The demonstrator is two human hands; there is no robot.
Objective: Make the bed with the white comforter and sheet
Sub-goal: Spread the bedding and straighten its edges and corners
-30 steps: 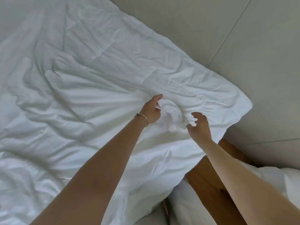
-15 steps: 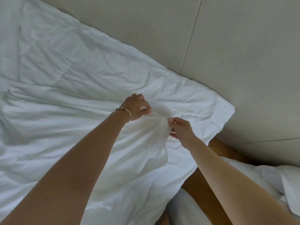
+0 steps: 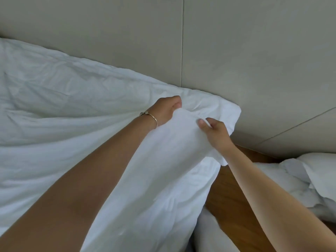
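Note:
The white comforter (image 3: 63,110) covers the bed across the left and middle of the head view, wrinkled, its top edge lying against the padded headboard. My left hand (image 3: 164,110), with a thin bracelet on the wrist, grips a raised fold of the comforter near its upper right corner. My right hand (image 3: 214,131) pinches the same fold just to the right, thumb on top. The fabric between the hands is lifted off the bed. The comforter's corner (image 3: 231,110) lies beyond my hands. I cannot tell the sheet apart from the comforter.
A beige padded headboard (image 3: 236,51) with seams fills the top and right. A wooden surface (image 3: 232,206) sits beside the bed at lower right. More white bedding (image 3: 312,179) is piled on it at the far right.
Both hands went from open above the fabric to closed on it, then lifted a larger fold. The view swung toward the headboard.

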